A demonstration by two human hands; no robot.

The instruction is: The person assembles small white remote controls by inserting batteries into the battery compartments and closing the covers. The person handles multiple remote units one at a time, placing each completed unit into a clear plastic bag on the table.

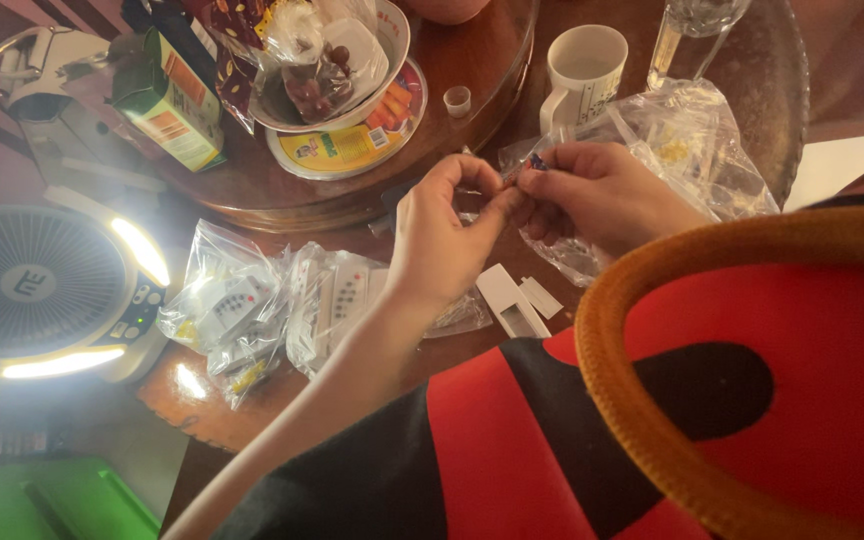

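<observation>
My left hand (442, 235) and my right hand (607, 195) meet over a brown wooden table (282, 205). Between the fingertips of both hands is a small dark object with a bit of blue and red (532, 163), too small to identify. Under my right hand lies a crumpled clear plastic bag (692, 140). A small white rectangular part (510, 300) and a smaller white piece (542, 297) lie on the table just below my hands.
Clear bags of white parts (242, 310) lie at the left. A white fan with lit lamps (47, 290) stands at far left. A white mug (582, 70), a glass (692, 30), a bowl of bagged food (327, 65) and a green carton (167, 100) stand behind.
</observation>
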